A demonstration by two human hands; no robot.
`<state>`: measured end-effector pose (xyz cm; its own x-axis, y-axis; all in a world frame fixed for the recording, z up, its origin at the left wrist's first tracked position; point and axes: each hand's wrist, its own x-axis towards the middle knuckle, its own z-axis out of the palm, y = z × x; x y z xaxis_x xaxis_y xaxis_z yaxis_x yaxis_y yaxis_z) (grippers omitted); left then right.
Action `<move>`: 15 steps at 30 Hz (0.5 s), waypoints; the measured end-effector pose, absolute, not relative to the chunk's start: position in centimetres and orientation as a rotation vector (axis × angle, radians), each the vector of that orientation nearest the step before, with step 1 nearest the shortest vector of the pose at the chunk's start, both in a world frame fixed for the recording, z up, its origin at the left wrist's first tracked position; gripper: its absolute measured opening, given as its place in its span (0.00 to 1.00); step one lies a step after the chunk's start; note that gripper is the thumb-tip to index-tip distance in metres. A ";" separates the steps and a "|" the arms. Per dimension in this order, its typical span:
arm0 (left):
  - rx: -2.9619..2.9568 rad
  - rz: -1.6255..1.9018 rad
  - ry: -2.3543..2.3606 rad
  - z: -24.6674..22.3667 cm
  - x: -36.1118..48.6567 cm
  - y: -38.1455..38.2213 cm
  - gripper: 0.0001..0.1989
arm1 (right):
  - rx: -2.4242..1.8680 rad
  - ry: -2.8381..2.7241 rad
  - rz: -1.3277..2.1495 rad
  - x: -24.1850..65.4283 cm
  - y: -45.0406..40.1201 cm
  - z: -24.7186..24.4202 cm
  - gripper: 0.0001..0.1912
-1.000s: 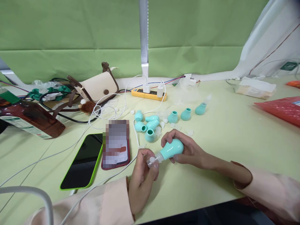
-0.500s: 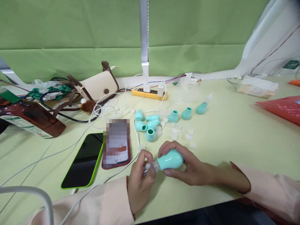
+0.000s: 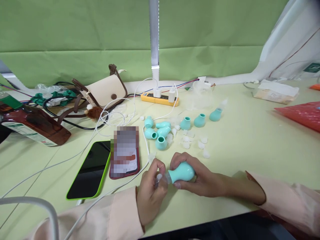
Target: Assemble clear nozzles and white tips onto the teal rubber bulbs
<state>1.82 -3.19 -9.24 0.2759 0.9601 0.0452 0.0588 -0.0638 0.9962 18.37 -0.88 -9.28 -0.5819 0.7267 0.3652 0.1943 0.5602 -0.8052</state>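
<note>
My right hand (image 3: pixel 203 176) is wrapped round a glossy teal rubber bulb (image 3: pixel 184 172), its narrow neck pointing left. My left hand (image 3: pixel 151 198) pinches a clear plastic nozzle (image 3: pixel 168 178) at that neck; the fingers hide part of the nozzle, so how firmly it sits cannot be told. Beyond my hands lies a loose group of teal bulbs, among them an upright one with its mouth open (image 3: pixel 161 143). To the right stand three more in a row, the farthest bulb (image 3: pixel 215 115) with a clear tip on it. Small translucent pieces (image 3: pixel 186 144) are scattered near them.
Two phones, one green-cased (image 3: pixel 87 171) and one red-cased (image 3: pixel 125 153), lie left of my hands. White cables (image 3: pixel 100 133) run across the table. Behind are a cream bag (image 3: pixel 106 91), a yellow power strip (image 3: pixel 160 100) and a brown bottle (image 3: pixel 32 123). A red package (image 3: pixel 302 115) lies right.
The bulb and nozzle stay in my hands. The bulb has turned slightly and my fingers have shifted a little. The whole view has moved slightly.
</note>
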 end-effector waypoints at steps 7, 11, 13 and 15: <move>1.747 0.905 1.111 -9.0 1.2 -2.5 0.07 | -0.913 -2.174 1.011 18.8 -0.5 -7.9 0.12; 1.794 0.858 1.034 -9.5 1.1 -2.3 0.05 | -1.071 -1.991 1.425 18.8 -0.3 -7.4 0.20; 1.765 0.895 1.001 -9.5 1.1 -2.3 0.04 | -1.116 -1.880 1.610 18.7 -0.5 -7.2 0.21; 1.741 0.923 0.988 -9.4 1.2 -2.2 0.05 | -1.068 -1.888 1.469 18.6 -0.7 -7.2 0.18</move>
